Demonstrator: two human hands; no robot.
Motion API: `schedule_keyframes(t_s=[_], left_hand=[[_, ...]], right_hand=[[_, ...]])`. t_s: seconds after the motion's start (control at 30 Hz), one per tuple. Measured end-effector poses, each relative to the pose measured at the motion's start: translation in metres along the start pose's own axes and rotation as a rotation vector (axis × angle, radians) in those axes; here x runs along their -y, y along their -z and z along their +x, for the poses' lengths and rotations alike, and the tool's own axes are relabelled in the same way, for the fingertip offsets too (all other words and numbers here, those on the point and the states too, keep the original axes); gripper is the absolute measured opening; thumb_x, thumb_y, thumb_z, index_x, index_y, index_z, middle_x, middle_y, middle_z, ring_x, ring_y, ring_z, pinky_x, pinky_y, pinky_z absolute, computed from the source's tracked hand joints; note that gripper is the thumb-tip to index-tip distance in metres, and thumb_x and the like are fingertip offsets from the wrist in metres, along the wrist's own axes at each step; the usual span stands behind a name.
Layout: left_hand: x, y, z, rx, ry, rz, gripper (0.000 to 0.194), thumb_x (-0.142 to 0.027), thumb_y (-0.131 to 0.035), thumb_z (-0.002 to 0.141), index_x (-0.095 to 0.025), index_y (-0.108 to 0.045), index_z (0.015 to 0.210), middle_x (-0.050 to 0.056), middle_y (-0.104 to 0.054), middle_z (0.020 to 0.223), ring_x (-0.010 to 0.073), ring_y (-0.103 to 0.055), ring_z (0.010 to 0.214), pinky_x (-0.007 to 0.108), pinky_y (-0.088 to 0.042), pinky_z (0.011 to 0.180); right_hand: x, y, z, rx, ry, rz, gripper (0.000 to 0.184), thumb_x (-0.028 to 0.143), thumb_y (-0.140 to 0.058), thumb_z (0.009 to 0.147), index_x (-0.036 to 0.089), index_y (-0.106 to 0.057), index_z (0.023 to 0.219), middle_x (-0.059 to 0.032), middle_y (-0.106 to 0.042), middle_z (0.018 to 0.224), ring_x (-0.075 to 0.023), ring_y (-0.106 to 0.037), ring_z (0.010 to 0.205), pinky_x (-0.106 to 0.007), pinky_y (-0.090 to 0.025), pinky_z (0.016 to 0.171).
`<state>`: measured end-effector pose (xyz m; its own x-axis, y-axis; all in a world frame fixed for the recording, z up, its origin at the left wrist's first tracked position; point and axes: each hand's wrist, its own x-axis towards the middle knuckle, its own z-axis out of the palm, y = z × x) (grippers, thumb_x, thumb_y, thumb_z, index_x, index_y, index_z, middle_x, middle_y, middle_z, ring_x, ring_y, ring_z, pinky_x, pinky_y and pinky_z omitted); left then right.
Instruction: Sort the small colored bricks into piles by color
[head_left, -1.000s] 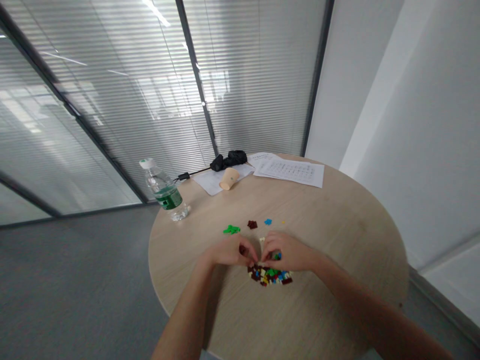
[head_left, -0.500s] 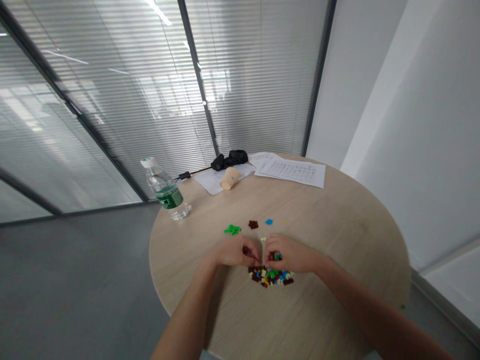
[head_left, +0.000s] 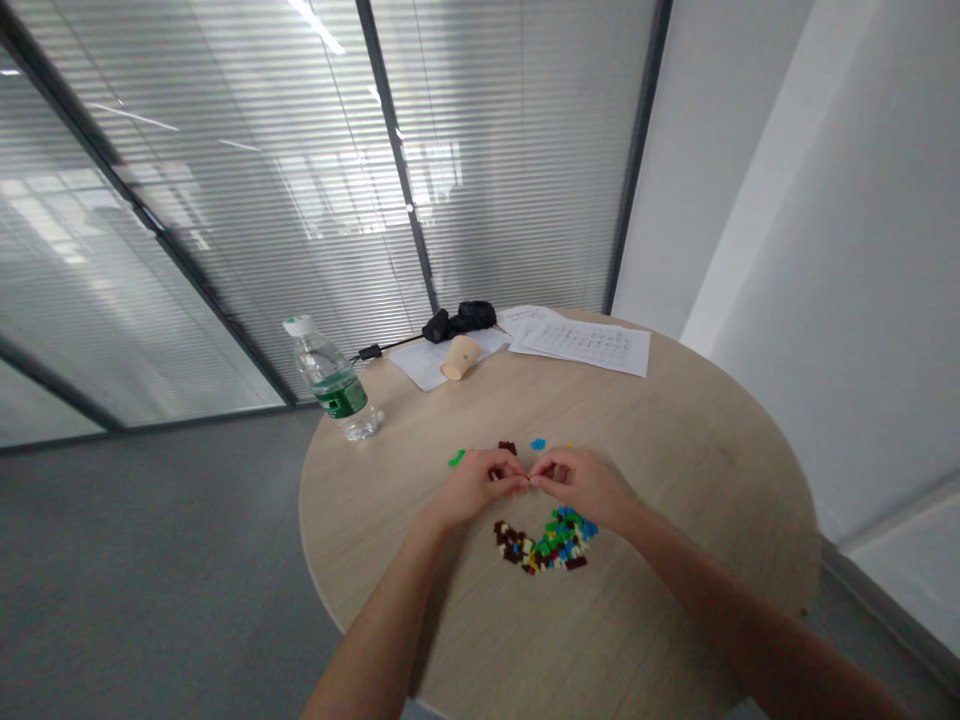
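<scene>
Fingertips of my left hand (head_left: 484,487) and my right hand (head_left: 579,486) almost meet above the table, both in a pinch. Whatever lies between them is too small to name. Just nearer to me lies a curved heap of mixed toy bricks (head_left: 553,543) in brown, green, blue, cream, yellow and red. Beyond my hands are small sorted groups: green bricks (head_left: 457,458), largely covered by my left hand, brown bricks (head_left: 508,446) and blue bricks (head_left: 538,444). A speck of yellow (head_left: 569,446) shows behind my right hand. The cream pieces are hidden.
On the round wooden table (head_left: 697,480) a water bottle (head_left: 339,390) stands at the left edge. A paper cup (head_left: 460,357) lies on its side on a sheet. Behind it are a black bundle (head_left: 472,317) with a cable and printed papers (head_left: 585,341).
Both hands have moved away from me, off the mixed heap to the sorted groups, with their fingertips drawn together. More of the heap shows; the green and cream groups are now more covered.
</scene>
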<state>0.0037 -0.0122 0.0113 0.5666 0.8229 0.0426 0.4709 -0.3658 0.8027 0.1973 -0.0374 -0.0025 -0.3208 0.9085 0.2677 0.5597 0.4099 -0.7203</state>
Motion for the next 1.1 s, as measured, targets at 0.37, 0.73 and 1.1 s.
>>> schedule_keyframes(t_s=[0.37, 0.73, 1.1], left_hand=[[0.007, 0.002, 0.005, -0.178, -0.026, 0.154, 0.012, -0.024, -0.058, 0.082, -0.016, -0.068, 0.081, 0.0, -0.068, 0.076, 0.0107, -0.056, 0.065, 0.021, -0.042, 0.062], [0.029, 0.006, 0.015, -0.359, -0.119, 0.604, 0.007, -0.016, -0.059, 0.082, -0.018, -0.065, 0.082, 0.004, -0.067, 0.083, 0.0186, -0.058, 0.085, 0.029, -0.044, 0.076], [0.023, 0.003, 0.019, -0.353, -0.082, 0.723, 0.005, -0.021, -0.064, 0.081, -0.02, -0.068, 0.084, 0.002, -0.069, 0.084, 0.0187, -0.057, 0.086, 0.028, -0.044, 0.075]], right_hand=[[0.005, 0.003, 0.0, -0.094, -0.029, 0.011, 0.011, 0.022, -0.057, 0.081, 0.021, -0.068, 0.08, -0.0002, -0.07, 0.078, -0.0116, -0.058, 0.063, -0.022, -0.045, 0.059], [0.003, 0.005, 0.0, -0.13, -0.062, 0.032, 0.011, 0.02, -0.058, 0.079, 0.02, -0.068, 0.082, -0.0018, -0.07, 0.08, -0.0125, -0.058, 0.064, -0.023, -0.046, 0.059], [0.001, 0.005, 0.0, -0.124, -0.023, 0.032, 0.01, 0.022, -0.059, 0.079, 0.02, -0.068, 0.082, -0.0023, -0.069, 0.08, -0.0126, -0.058, 0.066, -0.023, -0.045, 0.061]])
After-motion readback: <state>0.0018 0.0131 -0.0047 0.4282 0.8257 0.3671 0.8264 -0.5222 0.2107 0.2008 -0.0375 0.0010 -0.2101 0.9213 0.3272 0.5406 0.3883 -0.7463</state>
